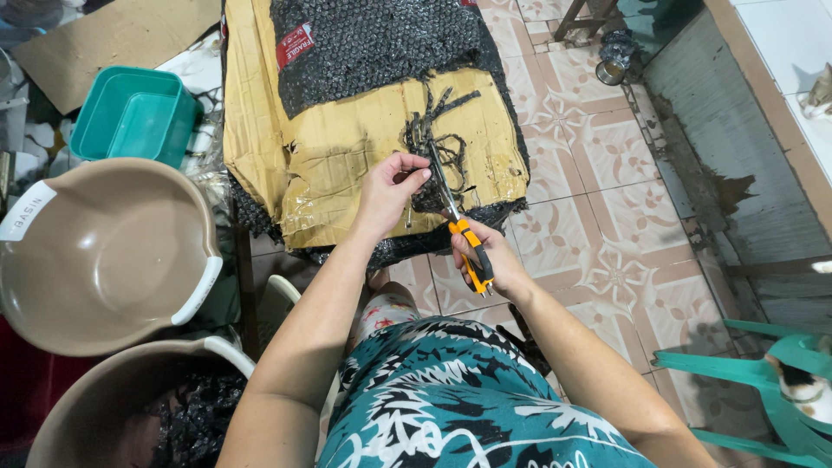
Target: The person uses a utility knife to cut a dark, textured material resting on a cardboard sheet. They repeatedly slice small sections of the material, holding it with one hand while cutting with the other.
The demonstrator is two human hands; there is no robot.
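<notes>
My right hand (490, 260) grips orange-handled scissors (458, 227), their blades pointing up into dark bubble wrap strips (436, 149). My left hand (392, 189) pinches the edge of a dark wrap piece just left of the blades. Both hands work over a flattened brown cardboard sheet (347, 156) that lies on the tiled floor. A larger sheet of black bubble wrap (373, 43) covers the cardboard's far end. My lap, in a teal patterned dress, fills the bottom of the view.
Two beige plastic basins (95, 251) sit at left; the nearer basin (130, 407) holds dark wrap pieces. A teal bin (130, 113) stands behind them. A green plastic chair (771, 381) is at lower right, beside a raised concrete ledge (737, 130).
</notes>
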